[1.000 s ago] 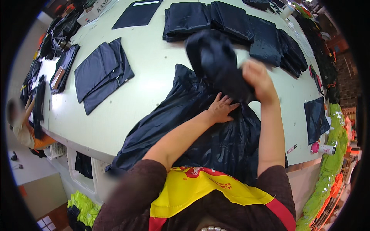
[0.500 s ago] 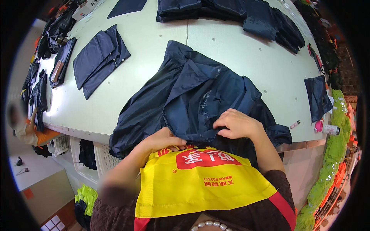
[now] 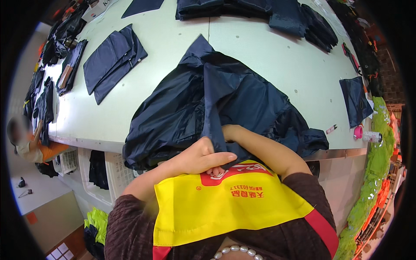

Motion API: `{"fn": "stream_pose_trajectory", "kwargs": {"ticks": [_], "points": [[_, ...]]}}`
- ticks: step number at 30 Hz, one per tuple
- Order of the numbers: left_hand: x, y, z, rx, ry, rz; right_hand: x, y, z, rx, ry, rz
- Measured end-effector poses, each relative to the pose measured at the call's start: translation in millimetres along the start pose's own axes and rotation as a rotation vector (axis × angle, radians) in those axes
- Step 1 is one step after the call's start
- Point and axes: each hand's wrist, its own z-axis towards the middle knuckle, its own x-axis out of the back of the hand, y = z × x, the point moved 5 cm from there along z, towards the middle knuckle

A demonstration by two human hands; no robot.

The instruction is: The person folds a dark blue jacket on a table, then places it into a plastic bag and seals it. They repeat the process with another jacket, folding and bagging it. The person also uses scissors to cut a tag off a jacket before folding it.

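Head view: I look down over my yellow apron (image 3: 225, 203) at the desk (image 3: 173, 47).
Garment: the dark navy jacket (image 3: 216, 104) lies spread at the near desk edge, close enough to pull taut.
Left hand (image 3: 203, 158): fingers curled shut, pinching a fold against my chest.
Right hand (image 3: 232, 130): mostly hidden under cloth; I cannot tell its grip.
Folded pieces (image 3: 112, 60): laid well apart, out of the way.

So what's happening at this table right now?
A person in a yellow apron is handling a dark navy garment spread on a pale table. The left hand pinches a fold of it near the table's front edge; the right hand is mostly tucked under the fabric. Folded dark pieces lie further back.
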Motion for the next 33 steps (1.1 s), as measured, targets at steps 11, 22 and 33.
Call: {"fn": "stream_pose_trajectory", "kwargs": {"ticks": [11, 22, 33], "points": [[113, 38, 7, -0.374, 0.849, 0.686, 56, 33, -90, -0.041, 0.989, 0.302], [131, 0, 159, -0.024, 0.420, 1.586, 43, 209, -178, -0.527, 1.712, 0.913], [12, 74, 133, -0.372, 0.087, 1.053, 48, 253, -332, -0.818, 1.983, 0.142]]}}
